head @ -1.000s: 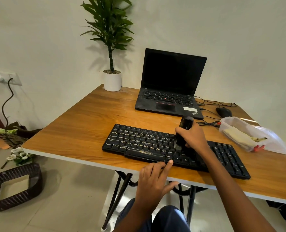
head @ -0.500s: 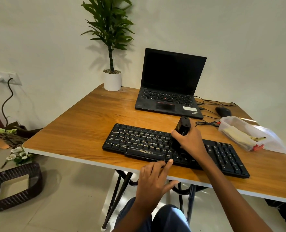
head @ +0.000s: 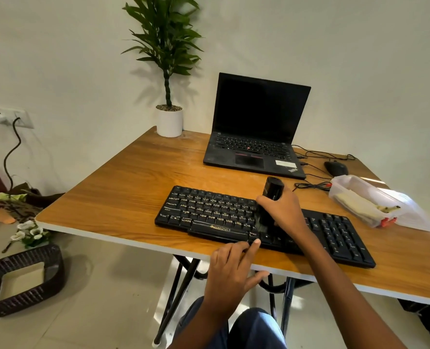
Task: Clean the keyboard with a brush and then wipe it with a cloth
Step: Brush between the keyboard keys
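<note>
Keyboard [head: 208,210]: lies along the near edge of the table [head: 133,192], just behind it. Brush [head: 273,188]: black, upright, working end down on the middle keys, bristles mostly hidden by my right hand [head: 283,210], which is wrapped tight round the lower handle. My left hand [head: 230,268] is spread with straight fingers, the index tip touching the keyboard's front lip beside the space bar. Judgement: the keyboard is light, rigid plastic and liable to slide on the smooth wood, so bracing the front lip is sound. The brush handle looks stiff and smooth; a low grip gives control, and light pressure spares the keycaps
</note>
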Available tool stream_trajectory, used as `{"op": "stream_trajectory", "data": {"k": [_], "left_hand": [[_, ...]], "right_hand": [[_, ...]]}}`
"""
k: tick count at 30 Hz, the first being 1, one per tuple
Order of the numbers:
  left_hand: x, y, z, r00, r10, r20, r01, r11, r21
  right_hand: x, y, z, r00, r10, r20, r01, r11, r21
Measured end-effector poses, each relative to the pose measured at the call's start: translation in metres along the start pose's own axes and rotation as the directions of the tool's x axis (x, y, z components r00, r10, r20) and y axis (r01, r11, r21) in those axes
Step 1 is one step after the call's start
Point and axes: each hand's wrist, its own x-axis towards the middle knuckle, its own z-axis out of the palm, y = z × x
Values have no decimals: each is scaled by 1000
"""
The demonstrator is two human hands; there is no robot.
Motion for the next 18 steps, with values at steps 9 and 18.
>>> {"op": "stream_trajectory", "data": {"k": [9,18], "left_hand": [[0,1,0,1000,-5,-5,5,1000,6],[1,1,-1,1000,-6,-4,6,1000,-16]], "right_hand": [[-18,-7,0,1000,-21,6,21,1000,14],[-35,-9,1,997,-58,-41,59,997,41]]}}
